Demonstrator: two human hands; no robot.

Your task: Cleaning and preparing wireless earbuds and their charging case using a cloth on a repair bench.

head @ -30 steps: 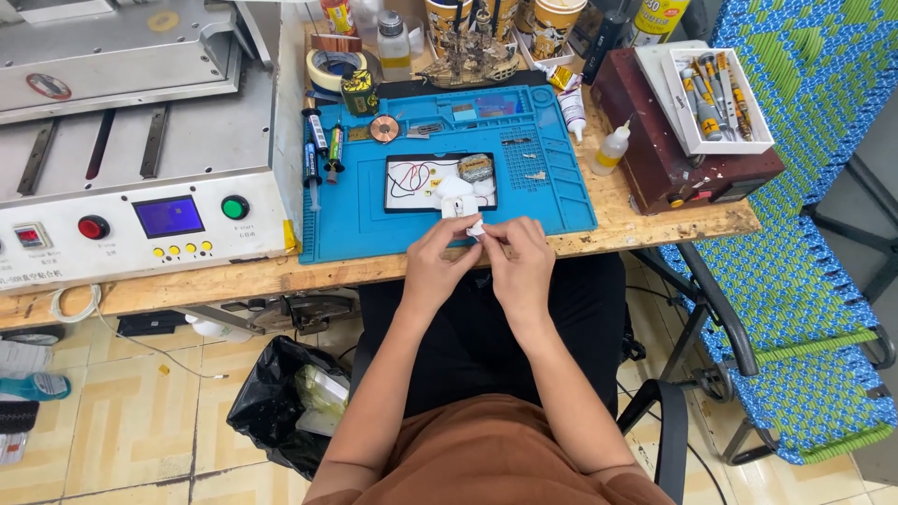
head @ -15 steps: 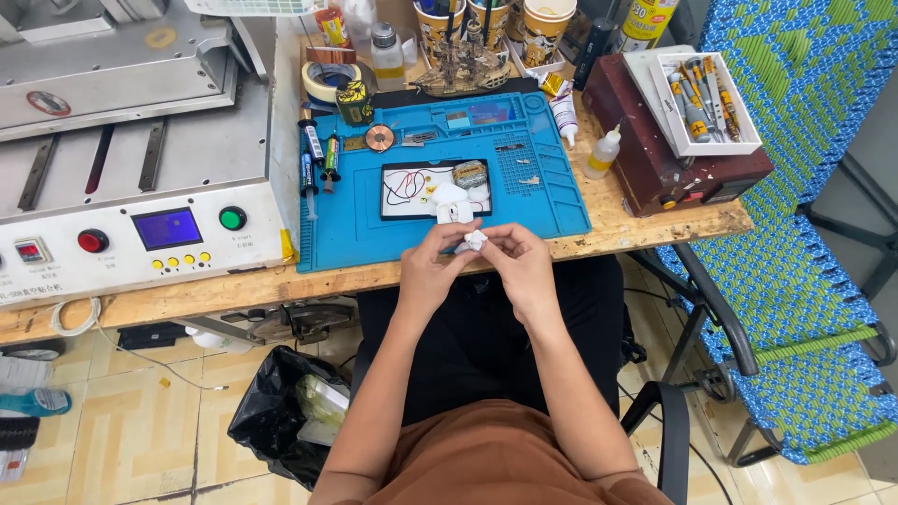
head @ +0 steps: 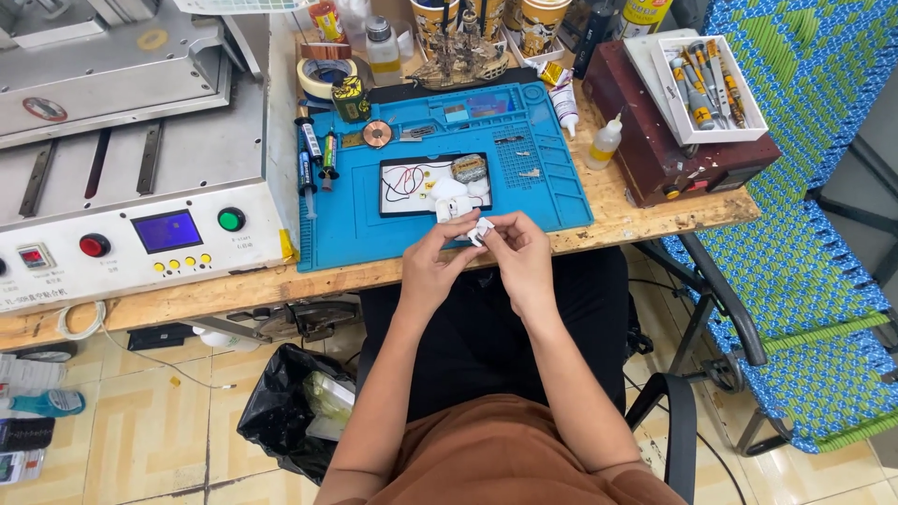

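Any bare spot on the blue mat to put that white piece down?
Yes: the blue silicone work mat is bare along its near edge, between the syringes and the left hand, below the small black tray. The mat's far edge and the bench behind it, by the tape roll, are crowded.

Brown top; black trousers; bare forearms

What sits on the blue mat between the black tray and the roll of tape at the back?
In the head view, between the black tray and the tape roll lie a copper coil and a small yellow-black bottle on the blue mat.
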